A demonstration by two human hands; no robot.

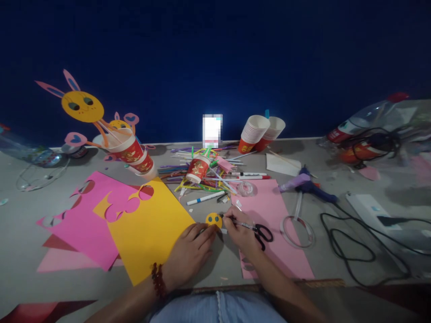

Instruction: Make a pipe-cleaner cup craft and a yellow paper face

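A small yellow paper circle (214,219) with two dark eyes lies on the grey table (20,233) near its front edge. My left hand (190,249) lies flat on the yellow paper sheet (148,226), fingertips pressing the circle's lower left edge. My right hand (240,233) is closed round a thin pen (235,221), with its tip at the circle's right edge. Black scissors (263,234) lie just right of that hand on a pink sheet (272,224).
Cut pink sheets (84,224) lie left. Red paper cups (131,152) with a paper bunny face (82,106), a cup (198,168) amid several straws and markers, stacked cups (256,132), a glue gun (305,184) with black cable (350,251), a tape ring (298,231).
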